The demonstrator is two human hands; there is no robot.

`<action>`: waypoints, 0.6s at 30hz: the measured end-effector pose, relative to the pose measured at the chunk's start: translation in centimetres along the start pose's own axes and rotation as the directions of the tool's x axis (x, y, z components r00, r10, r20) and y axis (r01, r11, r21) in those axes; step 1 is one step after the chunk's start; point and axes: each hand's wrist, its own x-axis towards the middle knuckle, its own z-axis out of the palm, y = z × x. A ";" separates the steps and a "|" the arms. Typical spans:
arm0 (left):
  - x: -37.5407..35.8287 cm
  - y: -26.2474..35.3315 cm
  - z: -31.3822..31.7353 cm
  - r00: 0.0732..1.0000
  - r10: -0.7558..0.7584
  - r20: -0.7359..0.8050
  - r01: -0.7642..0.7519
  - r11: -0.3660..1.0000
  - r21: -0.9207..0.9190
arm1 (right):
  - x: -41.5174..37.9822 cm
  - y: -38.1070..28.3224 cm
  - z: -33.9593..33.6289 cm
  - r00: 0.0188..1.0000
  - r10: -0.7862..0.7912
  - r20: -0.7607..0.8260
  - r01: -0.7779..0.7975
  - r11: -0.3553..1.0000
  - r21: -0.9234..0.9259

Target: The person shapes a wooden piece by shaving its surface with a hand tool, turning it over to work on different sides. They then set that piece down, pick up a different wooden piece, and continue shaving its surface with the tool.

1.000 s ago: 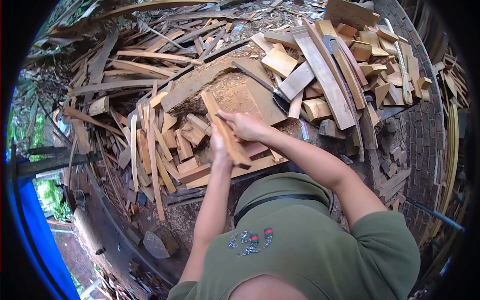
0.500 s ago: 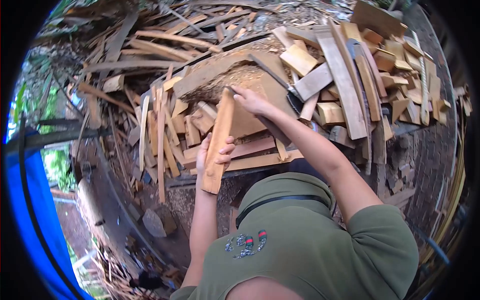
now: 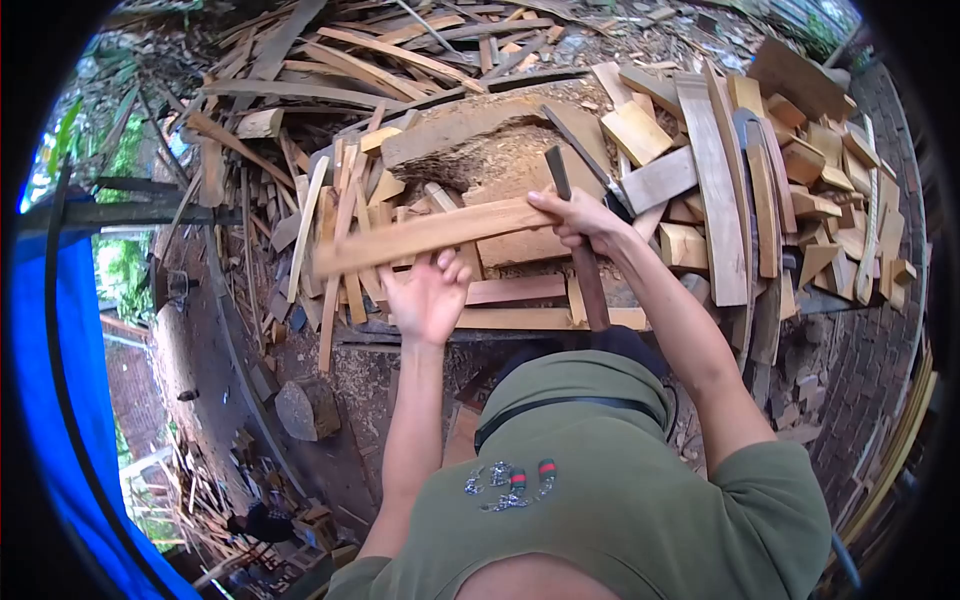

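A flat, light-brown wooden strip (image 3: 440,232) lies crosswise in front of me, its left end smeared by motion. My right hand (image 3: 580,218) is closed on the strip's right end. That same hand also grips a long tool (image 3: 588,285) with a dark flat metal end and a brown handle-like length below. Palm up, my left hand (image 3: 430,295) is under the strip with fingers apart and slightly curled, the fingertips right at its lower edge. Beneath both hands is a worn wooden block (image 3: 520,165) with a rough hollow and wood chips.
Cut wood blocks (image 3: 640,132) and long boards (image 3: 712,190) are heaped to the right. A dark long-bladed tool (image 3: 580,145) rests on the block. Thin offcuts (image 3: 345,215) crowd the left, with more scrap strips (image 3: 370,65) behind. A blue tarp (image 3: 60,400) hangs far left.
The strip has swung from nearly upright to crosswise. My left hand has let go of it, and my right hand has moved right, taking hold of its end along with the tool.
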 end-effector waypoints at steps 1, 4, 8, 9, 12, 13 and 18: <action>0.9 -0.2 0.3 0.993 0.081 0.088 -0.086 0.995 0.058 | -1.3 -0.8 1.0 0.999 0.018 0.031 -0.016 0.999 -0.035; 3.9 -1.3 1.3 0.893 0.394 -0.215 -0.328 0.900 0.288 | -3.0 -0.4 3.9 0.979 -0.190 0.069 0.201 0.873 -0.445; 5.7 0.0 -0.8 0.888 0.415 -0.200 -0.289 0.839 0.461 | -5.9 -2.8 8.4 0.981 -0.088 0.171 0.175 0.773 -0.609; 5.8 0.3 -0.8 0.901 0.384 -0.203 -0.223 0.809 0.543 | -6.1 -3.2 8.5 0.993 -0.027 0.116 0.090 0.808 -0.582; 5.2 0.0 -0.2 0.933 0.304 -0.194 -0.135 0.793 0.593 | -3.2 0.0 7.4 0.803 -0.591 0.078 0.428 0.480 -0.766; 5.0 -0.2 -0.1 0.943 0.261 -0.207 -0.069 0.760 0.646 | -3.3 0.4 7.3 0.802 -0.594 0.058 0.416 0.485 -0.769; 5.2 -2.3 -2.0 0.967 0.120 -0.225 0.059 0.755 0.653 | -4.0 1.3 7.5 0.955 -0.285 0.087 0.240 0.563 -0.791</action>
